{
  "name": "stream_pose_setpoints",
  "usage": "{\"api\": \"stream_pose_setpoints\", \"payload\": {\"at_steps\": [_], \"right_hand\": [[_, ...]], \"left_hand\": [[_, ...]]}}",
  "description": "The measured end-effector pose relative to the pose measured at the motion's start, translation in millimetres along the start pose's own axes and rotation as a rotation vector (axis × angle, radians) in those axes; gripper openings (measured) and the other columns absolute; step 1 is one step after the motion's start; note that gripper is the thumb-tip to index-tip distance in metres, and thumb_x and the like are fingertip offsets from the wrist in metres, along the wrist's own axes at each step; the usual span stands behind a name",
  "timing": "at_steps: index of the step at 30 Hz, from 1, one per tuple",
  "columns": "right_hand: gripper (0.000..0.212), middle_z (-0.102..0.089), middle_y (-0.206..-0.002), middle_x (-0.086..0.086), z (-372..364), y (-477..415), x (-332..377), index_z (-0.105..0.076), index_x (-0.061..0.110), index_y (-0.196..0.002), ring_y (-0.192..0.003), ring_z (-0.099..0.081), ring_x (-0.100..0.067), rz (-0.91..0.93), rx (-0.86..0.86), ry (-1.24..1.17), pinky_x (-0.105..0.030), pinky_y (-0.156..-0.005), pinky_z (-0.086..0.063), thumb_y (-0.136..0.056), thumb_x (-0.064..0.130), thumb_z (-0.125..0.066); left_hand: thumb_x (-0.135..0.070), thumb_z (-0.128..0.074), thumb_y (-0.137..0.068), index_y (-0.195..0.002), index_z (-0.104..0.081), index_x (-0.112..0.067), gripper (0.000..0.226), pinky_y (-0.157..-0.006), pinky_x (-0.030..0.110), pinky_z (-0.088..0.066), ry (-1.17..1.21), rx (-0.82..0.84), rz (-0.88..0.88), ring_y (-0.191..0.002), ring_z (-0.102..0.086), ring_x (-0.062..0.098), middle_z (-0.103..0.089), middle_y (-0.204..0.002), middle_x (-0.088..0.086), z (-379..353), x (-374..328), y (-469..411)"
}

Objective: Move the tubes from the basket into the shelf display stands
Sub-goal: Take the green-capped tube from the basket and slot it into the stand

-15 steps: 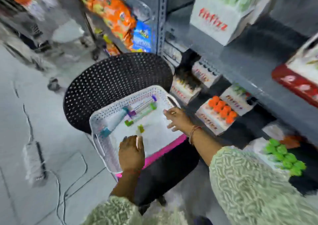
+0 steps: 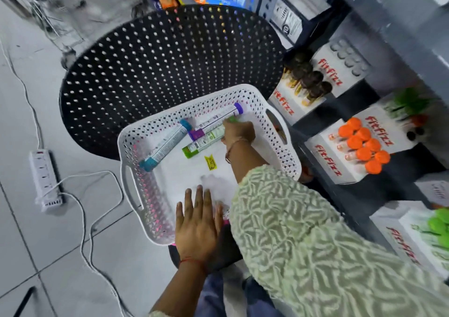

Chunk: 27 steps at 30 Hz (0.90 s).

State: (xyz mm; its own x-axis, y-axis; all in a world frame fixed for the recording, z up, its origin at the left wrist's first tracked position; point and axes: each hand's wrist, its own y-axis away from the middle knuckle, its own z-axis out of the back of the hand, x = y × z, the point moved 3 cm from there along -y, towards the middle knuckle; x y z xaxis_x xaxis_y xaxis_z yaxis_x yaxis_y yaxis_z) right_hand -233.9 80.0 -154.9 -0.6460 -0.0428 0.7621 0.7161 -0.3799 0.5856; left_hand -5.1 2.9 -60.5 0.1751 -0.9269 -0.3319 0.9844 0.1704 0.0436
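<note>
Three tubes lay in the basket. The right hand closed its grip on the green tube; the left hand lay flat and empty. Next it must lift toward the green stand.

White perforated plastic basket, smooth, slightly glossy. Glossy printed tubes with coloured plastic caps. Black perforated plastic chair seat, matt. Pale glossy floor tiles. Printed cardboard display stands. Textured green-and-white cloth sleeve.

Black perforated chair, white power strip
</note>
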Motion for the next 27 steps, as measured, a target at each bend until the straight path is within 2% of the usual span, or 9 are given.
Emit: {"api": "stream_pose_setpoints", "payload": {"at_steps": [2, 6, 8, 11, 13, 17, 21, 25, 27], "right_hand": [[0.047, -0.070, -0.093, -0.022, 19, 37, 21, -0.062, 0.004, -0.086, -0.081, -0.066, -0.037, 0.012, 0.007, -0.122, -0.052, -0.073, -0.058, -0.050, 0.033, -0.072], [0.017, -0.061, -0.100, -0.016, 94, 104, 75, -0.056, 0.016, -0.083, -0.083, -0.059, -0.025, 0.122, 0.111, -0.385, -0.034, -0.063, -0.056, -0.073, 0.006, -0.066], [0.022, -0.059, -0.100, -0.013, 142, 124, 101, -0.056, 0.021, -0.086, -0.084, -0.058, -0.023, 0.194, 0.172, -0.449, -0.028, -0.062, -0.054, -0.077, 0.001, -0.060], [0.036, -0.060, -0.083, -0.002, 236, 162, 149, -0.058, 0.016, -0.102, -0.063, -0.059, -0.012, 0.313, 0.154, -0.424, -0.019, -0.049, -0.052, -0.076, -0.008, -0.056], [0.040, -0.058, -0.076, -0.001, 297, 188, 176, -0.063, 0.018, -0.098, -0.056, -0.055, -0.013, 0.411, 0.124, -0.260, -0.017, -0.044, -0.050, -0.071, -0.011, -0.058], [0.042, -0.059, -0.072, 0.002, 412, 234, 206, -0.064, 0.027, -0.076, -0.060, -0.054, -0.014, 0.581, -0.029, -0.030, -0.026, -0.053, -0.053, -0.067, -0.014, -0.060], [0.034, -0.058, -0.080, -0.001, 514, 273, 211, -0.064, 0.013, -0.088, -0.059, -0.058, -0.012, 0.616, -0.167, 0.003, -0.017, -0.048, -0.054, -0.069, -0.015, -0.058], [0.033, -0.053, -0.072, -0.010, 592, 300, 205, -0.057, 0.016, -0.075, -0.043, -0.055, -0.007, 0.596, -0.268, 0.087, -0.013, -0.031, -0.042, -0.069, -0.016, -0.056], [0.030, -0.053, -0.069, -0.013, 623, 310, 202, -0.056, 0.014, -0.075, -0.036, -0.055, -0.005, 0.571, -0.288, 0.132, -0.011, -0.030, -0.039, -0.070, -0.015, -0.056]], "left_hand": [[-0.042, -0.004, -0.097, -0.120, -0.055, 0.003, 0.071, -0.103, 0.036, -0.008, -0.006, 0.054, 0.016, -0.120, -0.043, 0.042, -0.054, -0.126, 0.022, -1, 1, -1], [-0.045, -0.005, -0.097, -0.122, -0.052, 0.003, 0.072, -0.106, 0.030, -0.003, -0.002, 0.160, 0.024, -0.122, -0.039, 0.038, -0.052, -0.128, 0.023, 5, 4, -1], [-0.048, -0.005, -0.096, -0.122, -0.051, 0.005, 0.075, -0.106, 0.030, -0.005, 0.035, 0.155, 0.062, -0.124, -0.037, 0.038, -0.050, -0.129, 0.024, 9, 1, -3], [-0.050, -0.005, -0.095, -0.120, -0.052, 0.008, 0.079, -0.103, 0.045, -0.021, 0.122, 0.057, 0.034, -0.124, -0.037, 0.042, -0.049, -0.128, 0.029, 24, -40, -22], [-0.047, -0.007, -0.096, -0.117, -0.052, 0.011, 0.076, -0.099, 0.050, -0.024, 0.168, -0.027, -0.107, -0.122, -0.037, 0.045, -0.050, -0.126, 0.033, 35, -94, -46], [-0.042, -0.011, -0.097, -0.124, -0.047, 0.009, 0.068, -0.103, 0.048, -0.020, 0.296, -0.127, -0.448, -0.127, -0.027, 0.040, -0.043, -0.132, 0.033, 64, -237, -78], [-0.041, -0.013, -0.098, -0.122, -0.049, 0.008, 0.066, -0.108, 0.036, -0.010, 0.415, -0.155, -0.725, -0.127, -0.030, 0.037, -0.045, -0.132, 0.030, 84, -358, -54], [-0.044, -0.010, -0.098, -0.119, -0.055, 0.006, 0.071, -0.105, 0.040, -0.015, 0.385, -0.099, -0.894, -0.126, -0.034, 0.034, -0.051, -0.128, 0.026, 66, -412, -18], [-0.044, -0.009, -0.098, -0.113, -0.059, 0.006, 0.073, -0.103, 0.042, -0.017, 0.344, -0.100, -0.926, -0.122, -0.039, 0.038, -0.055, -0.123, 0.025, 55, -423, -6]]}}
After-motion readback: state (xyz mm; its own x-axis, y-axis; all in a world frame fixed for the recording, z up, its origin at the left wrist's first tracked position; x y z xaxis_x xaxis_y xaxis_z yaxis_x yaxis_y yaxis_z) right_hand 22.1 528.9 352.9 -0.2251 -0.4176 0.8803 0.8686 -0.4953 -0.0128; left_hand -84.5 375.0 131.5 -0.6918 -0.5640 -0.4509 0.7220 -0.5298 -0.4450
